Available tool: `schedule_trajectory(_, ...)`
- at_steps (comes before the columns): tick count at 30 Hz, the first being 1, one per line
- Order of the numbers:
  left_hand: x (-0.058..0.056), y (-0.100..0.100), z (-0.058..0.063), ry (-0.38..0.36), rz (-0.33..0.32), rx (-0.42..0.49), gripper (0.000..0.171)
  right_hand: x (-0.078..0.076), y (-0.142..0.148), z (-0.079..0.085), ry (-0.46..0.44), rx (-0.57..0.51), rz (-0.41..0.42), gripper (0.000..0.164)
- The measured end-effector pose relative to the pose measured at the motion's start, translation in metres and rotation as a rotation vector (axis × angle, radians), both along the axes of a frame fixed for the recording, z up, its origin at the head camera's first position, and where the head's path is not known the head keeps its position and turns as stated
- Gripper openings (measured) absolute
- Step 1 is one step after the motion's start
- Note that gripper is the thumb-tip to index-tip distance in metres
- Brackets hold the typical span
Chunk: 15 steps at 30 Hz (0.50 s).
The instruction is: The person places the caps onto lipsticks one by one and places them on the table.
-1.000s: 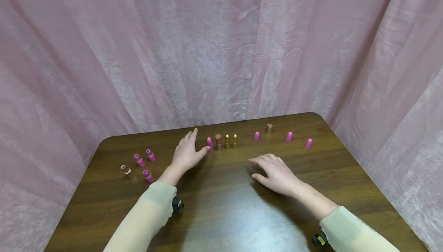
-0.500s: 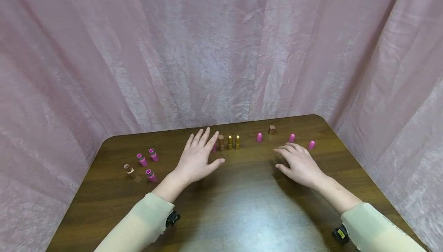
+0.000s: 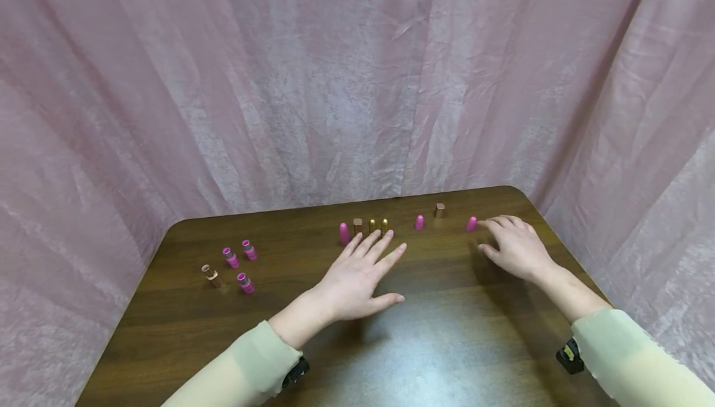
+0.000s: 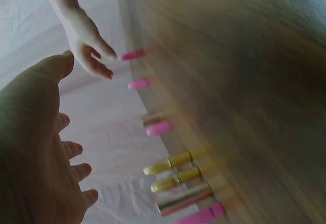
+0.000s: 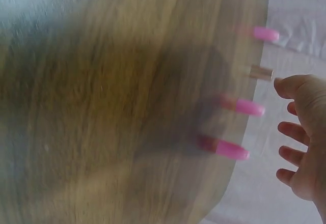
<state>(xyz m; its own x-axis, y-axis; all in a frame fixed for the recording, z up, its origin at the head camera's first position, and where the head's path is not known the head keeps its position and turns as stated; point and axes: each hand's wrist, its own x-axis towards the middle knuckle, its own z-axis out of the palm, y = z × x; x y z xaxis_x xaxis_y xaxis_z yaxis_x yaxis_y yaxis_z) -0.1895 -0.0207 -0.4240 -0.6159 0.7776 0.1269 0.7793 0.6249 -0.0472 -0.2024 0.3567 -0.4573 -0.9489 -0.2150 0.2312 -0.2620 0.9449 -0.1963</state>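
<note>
My left grip [image 3: 357, 284] spreads wide, palm down; my right grip [image 3: 516, 249] bends loosely near a pink cap [image 3: 472, 224]; both empty.

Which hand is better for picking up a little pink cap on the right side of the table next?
Probably the right hand: it's empty and close beside a pink cap. The left hand is empty too, but farther from that cap, nearer the gold tubes.

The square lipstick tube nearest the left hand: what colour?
The square lipstick tube is copper, showing best in the left wrist view.
</note>
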Motion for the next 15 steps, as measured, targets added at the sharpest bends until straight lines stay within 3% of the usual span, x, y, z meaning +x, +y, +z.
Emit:
schedule_trajectory(8, 0.013, 0.035, -0.011, -0.018, -0.094, -0.053, 0.090, -0.016, 0.025, -0.009, -0.086, 0.000, -0.098, 0.054)
schedule_trajectory(15, 0.014, 0.071, -0.031, -0.036, -0.098, -0.102, 0.087, -0.027, 0.039, -0.015, -0.130, 0.002, -0.156, 0.051)
